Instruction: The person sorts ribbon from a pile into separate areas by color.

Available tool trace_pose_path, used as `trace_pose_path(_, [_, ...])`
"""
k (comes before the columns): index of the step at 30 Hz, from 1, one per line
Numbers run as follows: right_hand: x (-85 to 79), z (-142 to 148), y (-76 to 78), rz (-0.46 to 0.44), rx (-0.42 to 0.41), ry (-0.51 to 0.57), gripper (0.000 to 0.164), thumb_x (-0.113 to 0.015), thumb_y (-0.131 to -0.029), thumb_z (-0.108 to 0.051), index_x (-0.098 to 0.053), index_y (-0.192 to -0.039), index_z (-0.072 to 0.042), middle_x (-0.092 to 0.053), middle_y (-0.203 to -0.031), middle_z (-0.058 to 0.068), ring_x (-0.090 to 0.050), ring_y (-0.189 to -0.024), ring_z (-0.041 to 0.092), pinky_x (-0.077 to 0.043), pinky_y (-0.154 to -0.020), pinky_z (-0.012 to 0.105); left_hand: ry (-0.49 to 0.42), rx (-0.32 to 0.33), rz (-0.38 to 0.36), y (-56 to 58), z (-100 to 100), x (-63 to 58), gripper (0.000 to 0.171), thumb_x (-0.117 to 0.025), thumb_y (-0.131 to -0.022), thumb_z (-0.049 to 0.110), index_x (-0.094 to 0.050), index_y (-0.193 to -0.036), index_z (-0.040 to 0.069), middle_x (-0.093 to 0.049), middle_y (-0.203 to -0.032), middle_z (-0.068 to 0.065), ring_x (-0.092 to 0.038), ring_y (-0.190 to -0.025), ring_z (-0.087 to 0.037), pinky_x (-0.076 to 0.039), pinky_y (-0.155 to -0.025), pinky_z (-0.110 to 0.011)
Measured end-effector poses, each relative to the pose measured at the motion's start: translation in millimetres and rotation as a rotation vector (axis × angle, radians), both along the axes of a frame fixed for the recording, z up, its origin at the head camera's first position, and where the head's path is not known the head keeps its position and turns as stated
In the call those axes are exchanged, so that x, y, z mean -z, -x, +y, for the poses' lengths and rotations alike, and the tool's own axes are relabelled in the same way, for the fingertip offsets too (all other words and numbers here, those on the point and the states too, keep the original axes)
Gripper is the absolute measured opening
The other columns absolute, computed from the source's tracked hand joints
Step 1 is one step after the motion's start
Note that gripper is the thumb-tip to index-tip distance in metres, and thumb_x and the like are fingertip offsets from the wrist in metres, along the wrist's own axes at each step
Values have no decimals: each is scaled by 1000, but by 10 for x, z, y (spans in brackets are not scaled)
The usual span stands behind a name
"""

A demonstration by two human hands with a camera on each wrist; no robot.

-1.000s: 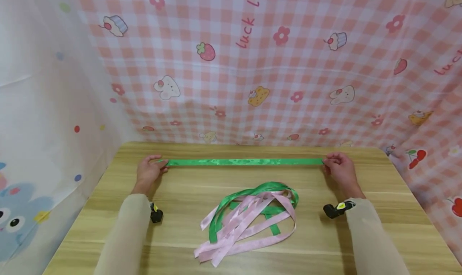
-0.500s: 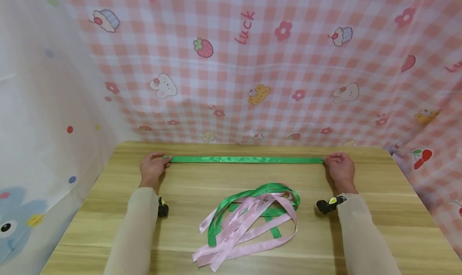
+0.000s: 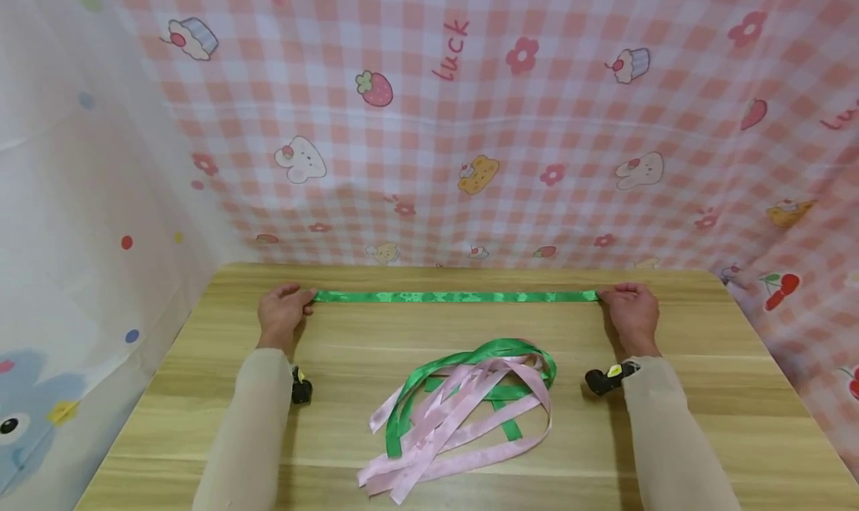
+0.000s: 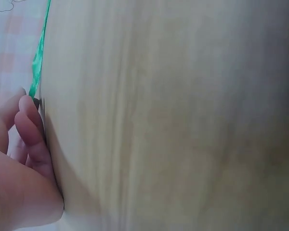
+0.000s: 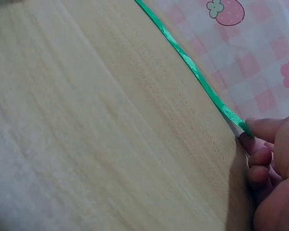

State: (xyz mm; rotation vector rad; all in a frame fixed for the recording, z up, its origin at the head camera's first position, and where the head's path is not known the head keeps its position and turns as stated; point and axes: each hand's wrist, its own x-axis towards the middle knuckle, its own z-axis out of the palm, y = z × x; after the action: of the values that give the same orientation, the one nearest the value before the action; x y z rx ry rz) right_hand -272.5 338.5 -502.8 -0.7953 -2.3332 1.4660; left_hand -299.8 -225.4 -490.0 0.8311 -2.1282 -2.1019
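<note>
A green satin ribbon (image 3: 456,297) stretches straight from side to side along the far part of the table. My left hand (image 3: 282,313) pinches its left end between thumb and fingers. At the other end, my right hand (image 3: 632,313) pinches the ribbon the same way. In the left wrist view the green ribbon (image 4: 37,65) runs up from the fingertips. The right wrist view has the ribbon (image 5: 197,74) leading off from the thumb, with the remaining fingers curled beneath. Both ribbon tips are hidden in the fingers.
Between my forearms, a loose pile of pink ribbons (image 3: 463,421) and green ribbons (image 3: 503,347) lies looped on the wooden table (image 3: 362,347). A pink checked curtain (image 3: 429,138) hangs right behind the table's far edge. A white curtain (image 3: 80,160) hangs on the left.
Both forearms have come slightly inward over the last second, and the camera view has shifted a little. The ribbon stays held taut between both hands. The pile has not moved.
</note>
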Motion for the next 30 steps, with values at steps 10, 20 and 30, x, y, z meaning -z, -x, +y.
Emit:
trace_pose_path(10, [-38,-12,-223,44,-119,182,41,-70,-92,-14,-44,-122,-3,-48,-86,-7,-51,-52,2,-48,-51,19,-117,113,118,-183,-135,3,70,-68,-94,12,-30,-153,5,-57,-135,-10,-58,-72,-1,-49,-57,-14])
trace_pose_path(20, [-347,-714,-440,9,-769,-141,21,-63,-98,-18,-64,-106,2,-67,-100,16,-59,-87,21,-50,-72,29,201,590,225,-638,365,-275,46,-61,-99,14,-46,-137,-5,-64,-125,-21,-64,-108,-31,-56,-85,-37])
trace_pose_path(30, [-383,-1264,-606,-16,-954,-255,12,-62,-90,6,-69,-95,-3,-67,-87,8,-58,-77,16,-50,-62,29,306,856,348,-1092,1117,-486,28,-66,-96,13,-59,-123,7,-69,-117,-15,-66,-106,-21,-54,-90,-38])
